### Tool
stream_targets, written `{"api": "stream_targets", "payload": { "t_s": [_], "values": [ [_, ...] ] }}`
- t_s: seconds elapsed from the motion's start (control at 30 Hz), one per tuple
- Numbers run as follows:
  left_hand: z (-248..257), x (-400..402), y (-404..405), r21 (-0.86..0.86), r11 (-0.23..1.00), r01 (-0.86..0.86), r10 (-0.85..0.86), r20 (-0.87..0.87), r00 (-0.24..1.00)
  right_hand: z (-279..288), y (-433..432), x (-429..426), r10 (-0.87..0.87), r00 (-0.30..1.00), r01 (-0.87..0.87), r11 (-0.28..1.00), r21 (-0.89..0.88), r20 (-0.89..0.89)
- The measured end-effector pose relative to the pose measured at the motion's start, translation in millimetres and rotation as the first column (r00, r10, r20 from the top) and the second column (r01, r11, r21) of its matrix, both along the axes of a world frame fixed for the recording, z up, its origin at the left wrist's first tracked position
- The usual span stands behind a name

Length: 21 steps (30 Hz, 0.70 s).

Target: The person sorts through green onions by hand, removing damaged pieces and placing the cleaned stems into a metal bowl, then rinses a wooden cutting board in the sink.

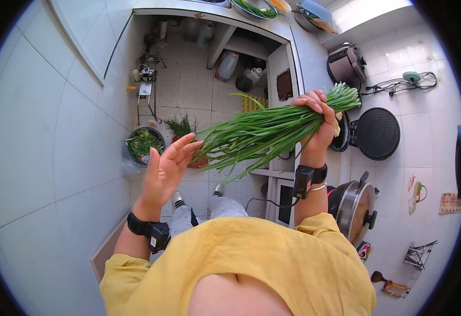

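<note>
A thick bunch of long green garlic chives [262, 128] stretches across in front of me. Around its pale stem end, my right hand [319, 120] is closed in a fist, and the cut white tips stick out beyond the fingers. The leaf ends fan out to the left and droop. There my left hand [171, 170] has its palm turned up and its fingers apart, close to the leaf tips; whether they touch is hard to tell. Below on the floor are a bin of green leaf scraps [145, 144] and a plant with thin green leaves [181, 126].
Along the right counter stand a pressure cooker [347, 65], a raised-lid electric griddle [376, 133] and a lidded pan [357, 209]. A basin of chives [255, 8] sits on the far counter. Plastic bottles [227, 66] fill the open cabinet. A metal rack [147, 89] stands left.
</note>
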<state>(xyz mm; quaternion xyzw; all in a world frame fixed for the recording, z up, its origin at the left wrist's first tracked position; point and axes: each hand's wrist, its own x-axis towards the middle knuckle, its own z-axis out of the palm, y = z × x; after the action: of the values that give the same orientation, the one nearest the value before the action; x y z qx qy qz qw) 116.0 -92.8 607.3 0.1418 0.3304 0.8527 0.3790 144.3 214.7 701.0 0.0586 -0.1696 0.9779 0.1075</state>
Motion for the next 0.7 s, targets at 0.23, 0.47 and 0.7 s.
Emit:
{"api": "stream_targets", "payload": {
  "t_s": [0.23, 0.47, 0.7],
  "values": [
    [16, -15, 16, -0.092, 0.983, -0.156, 0.153, -0.035, 0.988, 19, 36, -19, 0.011, 0.997, -0.013, 1.0, -0.018, -0.082],
    [80, -39, 89, -0.351, 0.735, -0.58, 0.194, -0.71, 0.676, 25, 94, -56, 0.085, 0.987, -0.087, 0.996, -0.011, -0.138],
    [96, -60, 175, -0.491, 0.68, -0.545, -0.041, -0.767, 0.64, 27, 149, -92, 0.16, 0.973, -0.168, 0.985, -0.036, -0.164]
  ]
}}
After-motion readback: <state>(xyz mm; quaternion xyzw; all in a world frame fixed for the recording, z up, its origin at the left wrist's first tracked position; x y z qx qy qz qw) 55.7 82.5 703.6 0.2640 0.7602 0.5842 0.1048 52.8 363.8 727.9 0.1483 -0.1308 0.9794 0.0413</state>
